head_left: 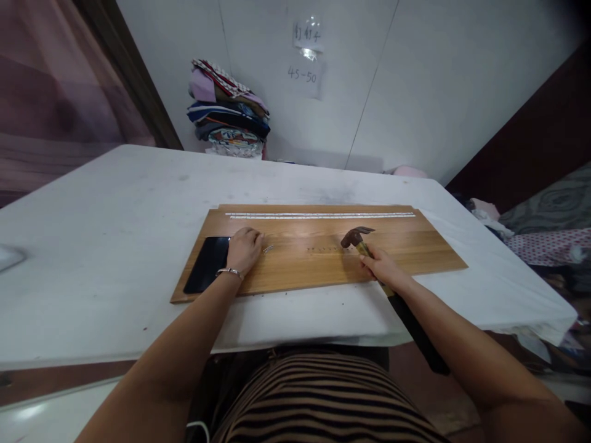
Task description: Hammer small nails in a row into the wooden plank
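Observation:
My right hand (378,266) is wrapped around the upper handle of a claw hammer (357,238), whose dark metal head hangs over the right half of a wooden board (286,271). Close to the head, a row of small nails (323,250) runs along the board. My left hand (244,249), with a bracelet at the wrist, rests on the board with fingers curled and together; what they hold, if anything, is hidden. Just right of its fingers lie a few loose nails (268,248). A black phone (206,264) lies at its left, partly covered by the hand.
Two white measuring strips (321,216) run along the board's far edge. The board lies on a white-covered table (115,246). Folded clothes (228,111) are stacked against the wall behind. Paper signs (305,74) hang on the wall. A curtain (60,92) hangs at left.

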A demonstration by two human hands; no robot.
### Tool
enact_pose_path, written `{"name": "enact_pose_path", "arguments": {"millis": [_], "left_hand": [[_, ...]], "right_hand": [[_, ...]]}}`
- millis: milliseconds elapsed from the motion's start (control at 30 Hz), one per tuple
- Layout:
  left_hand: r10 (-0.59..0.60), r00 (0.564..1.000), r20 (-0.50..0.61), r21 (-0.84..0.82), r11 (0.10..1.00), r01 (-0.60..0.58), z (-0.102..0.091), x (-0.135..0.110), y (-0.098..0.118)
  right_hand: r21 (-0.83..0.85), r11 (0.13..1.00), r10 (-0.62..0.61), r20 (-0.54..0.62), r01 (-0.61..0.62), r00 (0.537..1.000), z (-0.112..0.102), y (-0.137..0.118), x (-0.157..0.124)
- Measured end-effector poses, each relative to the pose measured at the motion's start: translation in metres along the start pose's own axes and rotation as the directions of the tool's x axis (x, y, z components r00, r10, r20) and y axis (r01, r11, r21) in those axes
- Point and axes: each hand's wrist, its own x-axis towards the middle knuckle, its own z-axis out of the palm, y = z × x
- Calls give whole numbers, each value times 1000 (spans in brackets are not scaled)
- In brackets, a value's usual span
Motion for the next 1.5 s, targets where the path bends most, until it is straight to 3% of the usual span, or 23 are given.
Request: {"name": "enact_pose_path", "arguments": {"millis": [1500], "left_hand": [[13,1000,-2,-2,1000,-13,0,0,-1]], "right_hand": [[-39,999,-23,-7,23,1000,2,-1,1]]}}
